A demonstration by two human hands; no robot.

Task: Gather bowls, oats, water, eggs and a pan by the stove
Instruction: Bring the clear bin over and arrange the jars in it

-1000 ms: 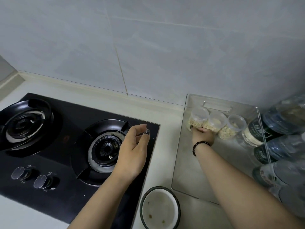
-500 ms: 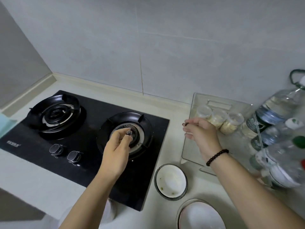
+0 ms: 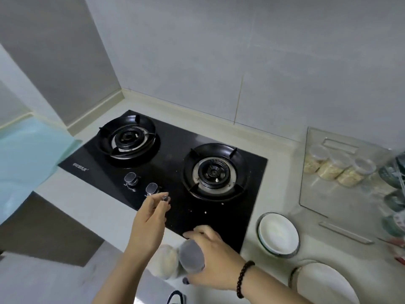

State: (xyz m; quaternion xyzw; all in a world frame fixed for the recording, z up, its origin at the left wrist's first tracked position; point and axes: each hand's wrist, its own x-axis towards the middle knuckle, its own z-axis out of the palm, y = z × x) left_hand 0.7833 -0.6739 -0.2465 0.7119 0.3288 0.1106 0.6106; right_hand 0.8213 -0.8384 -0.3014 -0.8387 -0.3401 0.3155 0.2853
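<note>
From the head view, the right hand (image 3: pixel 210 263) has its fingers clamped round a grey cup (image 3: pixel 191 256) at the stove's (image 3: pixel 166 163) near edge, just beside a blurred pale jar (image 3: pixel 166 263). The left hand (image 3: pixel 149 227) hovers near the 2 knobs (image 3: pixel 142 183), fingers loosely together, empty. On the worktop (image 3: pixel 282 170) right of the stove sit 2 bowls (image 3: pixel 278 234), and further back 3 oat tubs (image 3: pixel 335 165) on a clear board (image 3: pixel 324 198), beside blurred bottles (image 3: pixel 394 172).
</note>
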